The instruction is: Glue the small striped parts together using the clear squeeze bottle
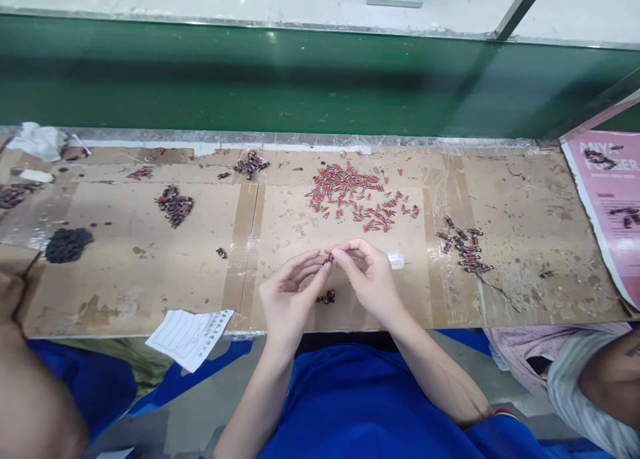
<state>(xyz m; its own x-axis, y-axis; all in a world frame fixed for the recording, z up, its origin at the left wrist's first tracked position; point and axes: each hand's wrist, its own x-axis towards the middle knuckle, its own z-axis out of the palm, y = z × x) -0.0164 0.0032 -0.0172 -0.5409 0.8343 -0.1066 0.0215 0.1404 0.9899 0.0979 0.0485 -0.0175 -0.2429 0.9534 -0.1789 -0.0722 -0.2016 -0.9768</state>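
Note:
My left hand [291,297] and my right hand [369,276] meet at the fingertips above the cardboard-covered bench. Pinched between both thumbs and forefingers is a small dark part with a reddish bit [329,259]; its exact kind is too small to make out. Just below the fingers lies a little cluster of black parts [327,297]. Beyond my hands spreads a loose pile of small red-and-silver parts [345,185]. A translucent plastic piece [396,260] lies beside my right hand, partly hidden by it.
Red-and-black parts form piles at right [467,249] and left [174,205]. A black heap [69,244] lies farther left. A paper slip [193,335] overhangs the front edge. A green panel [300,79] rises behind. Co-workers' arms [35,385] flank me on both sides.

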